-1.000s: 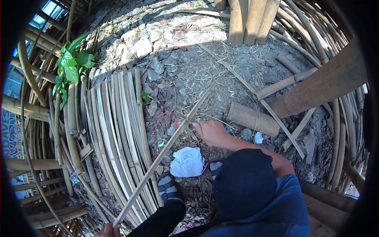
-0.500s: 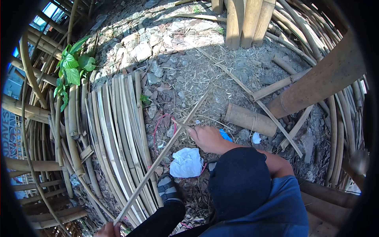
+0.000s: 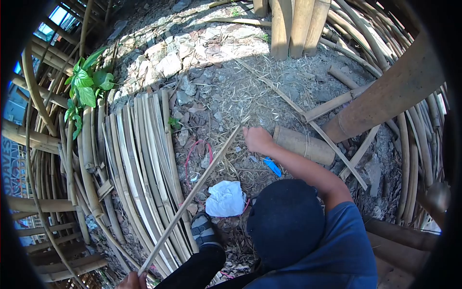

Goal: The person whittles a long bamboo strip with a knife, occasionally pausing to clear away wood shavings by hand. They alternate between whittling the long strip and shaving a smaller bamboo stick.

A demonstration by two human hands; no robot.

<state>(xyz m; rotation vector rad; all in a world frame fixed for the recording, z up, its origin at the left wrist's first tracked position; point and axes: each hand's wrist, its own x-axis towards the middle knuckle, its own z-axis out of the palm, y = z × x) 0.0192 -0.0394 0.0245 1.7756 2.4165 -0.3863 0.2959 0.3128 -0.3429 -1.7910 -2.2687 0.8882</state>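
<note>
A long split bamboo strip (image 3: 192, 194) slants from the lower left up to the middle of the view. My left hand (image 3: 131, 280) is closed round its near end at the bottom edge. My right hand (image 3: 258, 140) is a fist right at the strip's far end; the thin blade-like tool in it is mostly hidden now. Below the right forearm lies a blue-handled item (image 3: 272, 166) on the ground. A crumpled white bag (image 3: 225, 198) rests beside the strip, near a shoe (image 3: 206, 231). Pale shavings (image 3: 248, 101) are scattered past the strip's tip.
Many split bamboo slats (image 3: 144, 164) lie side by side at left, under the strip. A cut bamboo piece (image 3: 305, 146) lies right of the hand, near a thick leaning pole (image 3: 385, 91). Pink twine (image 3: 187, 164) loops on the ground. A dark cap (image 3: 286, 224) covers the lower middle.
My right hand has slid up and away along the strip to its far end, uncovering more of the blue-handled item. My left hand stays at the near end.
</note>
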